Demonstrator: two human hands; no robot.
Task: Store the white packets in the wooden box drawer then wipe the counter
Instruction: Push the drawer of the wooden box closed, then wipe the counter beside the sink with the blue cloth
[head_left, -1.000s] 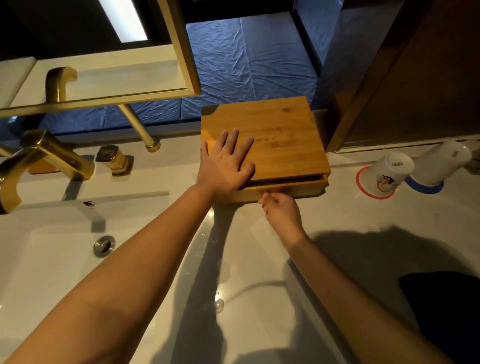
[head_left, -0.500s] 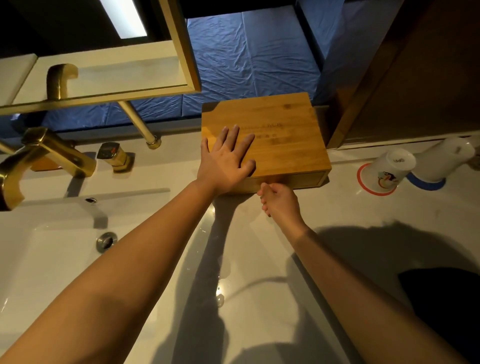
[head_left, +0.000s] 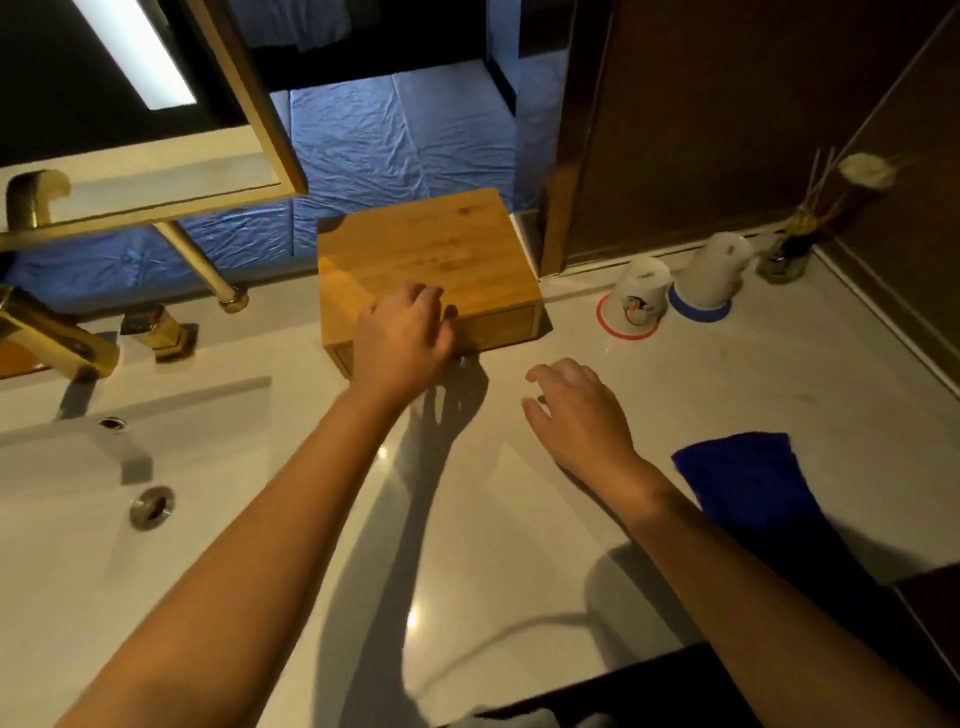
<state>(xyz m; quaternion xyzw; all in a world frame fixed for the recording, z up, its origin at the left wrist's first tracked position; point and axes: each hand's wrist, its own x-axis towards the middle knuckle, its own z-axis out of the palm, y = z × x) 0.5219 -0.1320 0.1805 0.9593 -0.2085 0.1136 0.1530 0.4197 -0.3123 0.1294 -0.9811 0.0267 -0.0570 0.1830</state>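
Fingers of the left hand (head_left: 402, 338) curl over the front edge of the wooden box (head_left: 431, 270) at frame centre, drawer flush. Right hand (head_left: 576, 410) hovers loosely spread, holding nothing, over the counter (head_left: 779, 384) beside a blue cloth (head_left: 748, 478).

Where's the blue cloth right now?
In the head view, the blue cloth lies on the counter at the right, beside the right hand.

The white counter (head_left: 727, 395) bears the wooden box (head_left: 431, 265), two upturned cups (head_left: 636, 296), a blue cloth (head_left: 748, 478) and a reed jar (head_left: 784, 257).
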